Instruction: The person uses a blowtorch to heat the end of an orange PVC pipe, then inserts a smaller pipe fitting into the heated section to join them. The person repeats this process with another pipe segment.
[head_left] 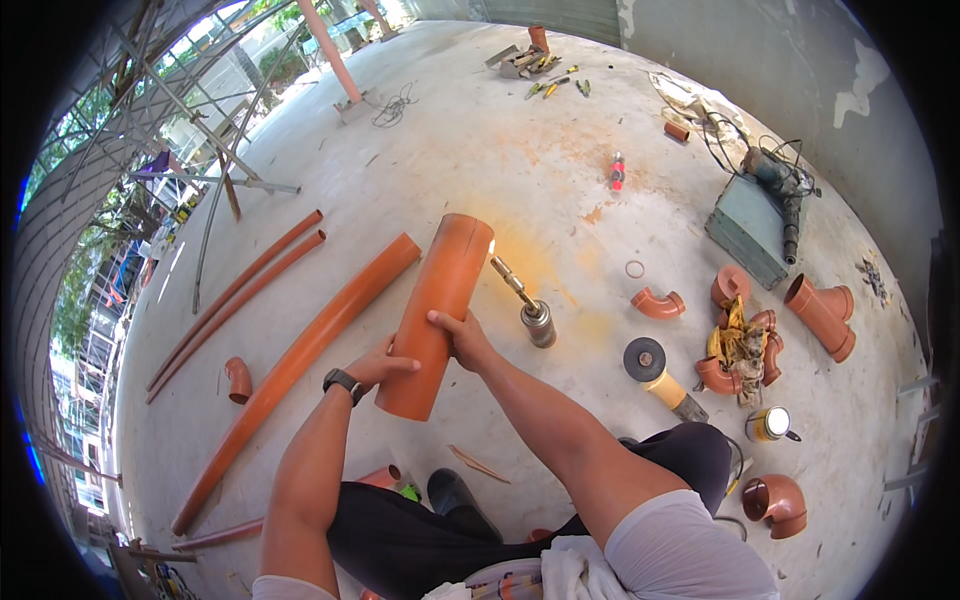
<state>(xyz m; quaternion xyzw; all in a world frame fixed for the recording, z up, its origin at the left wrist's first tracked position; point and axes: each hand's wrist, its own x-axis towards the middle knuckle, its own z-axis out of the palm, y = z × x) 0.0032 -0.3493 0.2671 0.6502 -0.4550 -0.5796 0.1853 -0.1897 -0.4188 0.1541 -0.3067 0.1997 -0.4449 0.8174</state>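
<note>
The pipe (432,300) is thick, straight and orange, smooth and faintly glossy, with faint marks too small to read. It slants away from the person, between the knees and the torch (538,325); whether its near end touches the floor (570,410), I cannot tell. A small bright spot shows at its far rim, just beside the torch's nozzle. The left hand (372,366) and right hand (462,335) clasp it from either side, thumbs on top; most of their fingers are hidden behind it. Left of it lies a longer orange pipe (300,365). On the right are a grinder (660,375), then a stained rag (738,345) partly covering some elbows. A pipe by the left knee is partly hidden by the leg. The far tools (555,88) are too small to make out well.
</note>
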